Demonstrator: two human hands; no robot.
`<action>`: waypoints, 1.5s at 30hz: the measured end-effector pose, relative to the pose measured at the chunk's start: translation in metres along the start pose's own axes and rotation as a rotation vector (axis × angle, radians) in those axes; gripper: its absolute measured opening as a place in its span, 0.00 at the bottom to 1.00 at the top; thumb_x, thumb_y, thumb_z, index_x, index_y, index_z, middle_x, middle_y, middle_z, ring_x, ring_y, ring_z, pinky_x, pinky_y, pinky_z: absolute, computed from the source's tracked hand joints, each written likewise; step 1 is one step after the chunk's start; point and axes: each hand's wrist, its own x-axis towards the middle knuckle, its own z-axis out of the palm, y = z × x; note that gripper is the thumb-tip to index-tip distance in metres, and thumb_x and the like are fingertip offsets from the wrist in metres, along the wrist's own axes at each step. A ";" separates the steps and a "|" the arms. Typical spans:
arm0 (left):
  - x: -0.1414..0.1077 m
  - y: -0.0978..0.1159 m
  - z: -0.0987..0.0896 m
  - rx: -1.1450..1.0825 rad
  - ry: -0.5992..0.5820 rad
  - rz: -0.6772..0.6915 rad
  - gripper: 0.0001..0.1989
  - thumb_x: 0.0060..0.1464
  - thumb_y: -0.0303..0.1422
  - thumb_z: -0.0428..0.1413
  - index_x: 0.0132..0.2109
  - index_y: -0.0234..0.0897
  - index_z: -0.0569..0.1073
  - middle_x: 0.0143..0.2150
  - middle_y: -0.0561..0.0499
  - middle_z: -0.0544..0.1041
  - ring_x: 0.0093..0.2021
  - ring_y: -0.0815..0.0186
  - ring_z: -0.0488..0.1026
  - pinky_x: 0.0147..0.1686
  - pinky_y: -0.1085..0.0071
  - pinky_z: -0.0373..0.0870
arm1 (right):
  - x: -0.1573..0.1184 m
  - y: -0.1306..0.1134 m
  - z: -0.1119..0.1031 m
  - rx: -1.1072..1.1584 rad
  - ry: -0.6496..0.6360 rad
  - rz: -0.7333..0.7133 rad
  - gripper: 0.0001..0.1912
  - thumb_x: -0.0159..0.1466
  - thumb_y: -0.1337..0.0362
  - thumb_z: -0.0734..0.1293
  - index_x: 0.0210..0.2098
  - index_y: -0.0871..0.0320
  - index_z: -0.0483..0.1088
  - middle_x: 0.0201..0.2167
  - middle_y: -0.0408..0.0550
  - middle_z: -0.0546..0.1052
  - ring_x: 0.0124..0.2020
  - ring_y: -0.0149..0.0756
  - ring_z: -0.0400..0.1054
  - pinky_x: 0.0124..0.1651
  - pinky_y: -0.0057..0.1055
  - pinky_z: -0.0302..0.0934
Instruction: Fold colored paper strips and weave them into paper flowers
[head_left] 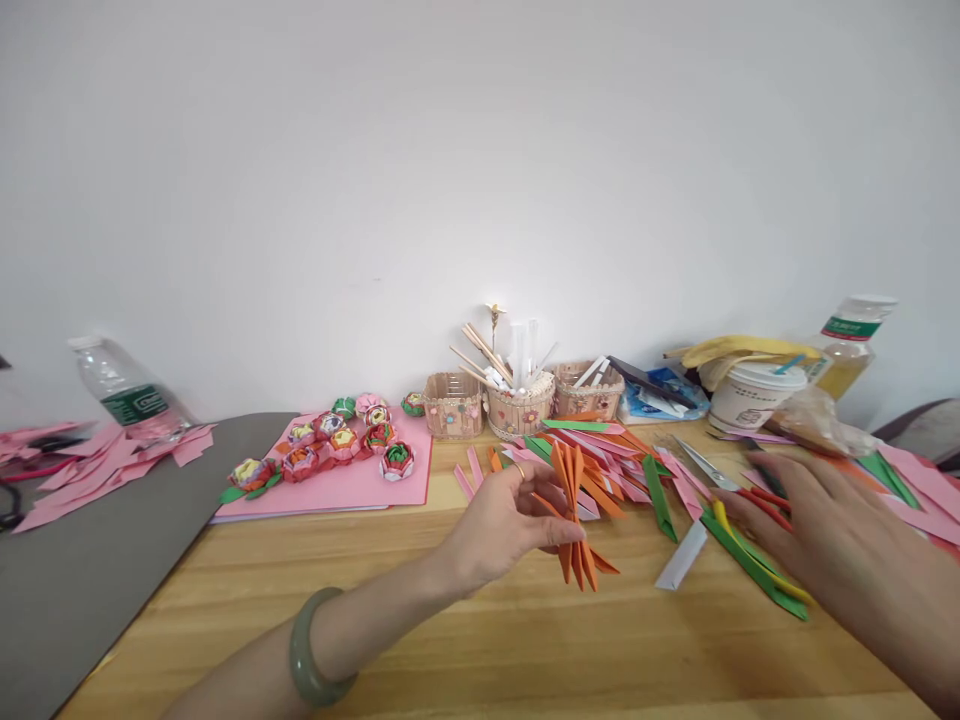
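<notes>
My left hand (506, 520), with a ring and a green bangle on its wrist, pinches a bundle of folded orange paper pieces (576, 515) at its middle. The folded ends fan out above and below the fingers. At the right, my right hand (817, 530) hovers by a pair of scissors (712, 468) with red handles, its thumb and fingers apart. Whether it touches the handles I cannot tell. Below the scissors lie a green folded strip (757, 570) and a yellow one. A white folded paper (682, 556) rests between my hands.
Finished paper flowers (345, 445) sit on pink sheets (360, 490) at left. Small decorated baskets (454, 408) line the wall, one holding sticks. Coloured strips (622, 460) are heaped behind my hands. A lidded cup (754, 398) and bottles (851, 345) stand around.
</notes>
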 end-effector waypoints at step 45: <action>0.024 -0.015 -0.023 0.136 0.116 -0.017 0.21 0.37 0.29 0.64 0.42 0.32 0.71 0.31 0.51 0.74 0.33 0.67 0.71 0.36 0.70 0.67 | 0.050 -0.087 0.054 0.211 -0.073 -0.631 0.07 0.61 0.68 0.59 0.36 0.59 0.68 0.33 0.48 0.77 0.38 0.41 0.69 0.40 0.38 0.62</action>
